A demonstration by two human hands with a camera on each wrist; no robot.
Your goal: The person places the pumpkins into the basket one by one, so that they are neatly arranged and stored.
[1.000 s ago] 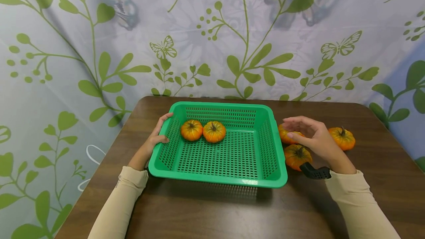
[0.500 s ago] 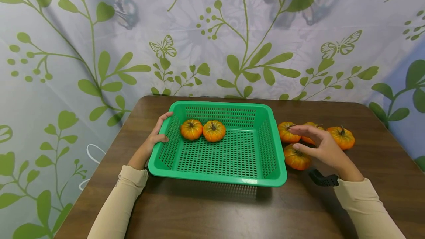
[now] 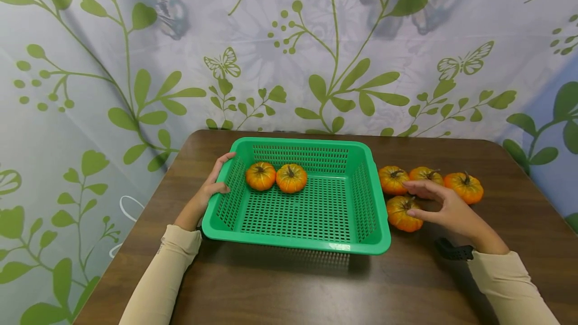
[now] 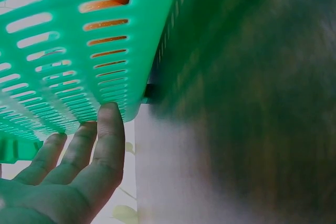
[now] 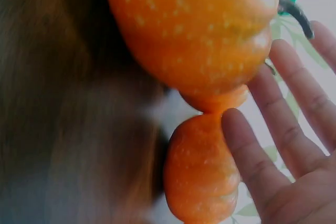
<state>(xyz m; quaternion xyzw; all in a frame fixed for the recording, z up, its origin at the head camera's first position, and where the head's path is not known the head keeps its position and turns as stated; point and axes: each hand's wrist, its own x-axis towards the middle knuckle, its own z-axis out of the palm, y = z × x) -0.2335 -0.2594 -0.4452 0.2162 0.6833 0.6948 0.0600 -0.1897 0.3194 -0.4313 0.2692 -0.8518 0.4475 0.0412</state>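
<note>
A green slotted plastic basket [image 3: 293, 246] stands on the brown table, with two small orange pumpkins [image 3: 261, 176] in its left half. My left hand [image 3: 208, 189] grips the basket's left rim, thumb over the edge. Several fingers [image 4: 109, 140] lie against the outer wall in the left wrist view. To the right of the basket, my right hand [image 3: 449, 209] hovers with parted fingers by the front pumpkin [image 3: 403, 213]; contact with it is unclear. The right wrist view shows a pumpkin [image 5: 194, 24] close up beside the spread fingers, and nothing is held.
Behind the front pumpkin, a row of pumpkins runs rightward: one near the basket [image 3: 392, 179], a middle one [image 3: 424, 177] partly behind my fingers, and the rightmost [image 3: 464, 187]. A leaf-patterned cloth [image 3: 289, 64] hangs behind the table [image 3: 280, 290]. A white cable [image 3: 124, 209] shows at left.
My right hand has moved right and slightly toward me, uncovering the pumpkins by the basket. The left hand and basket have stayed put.
</note>
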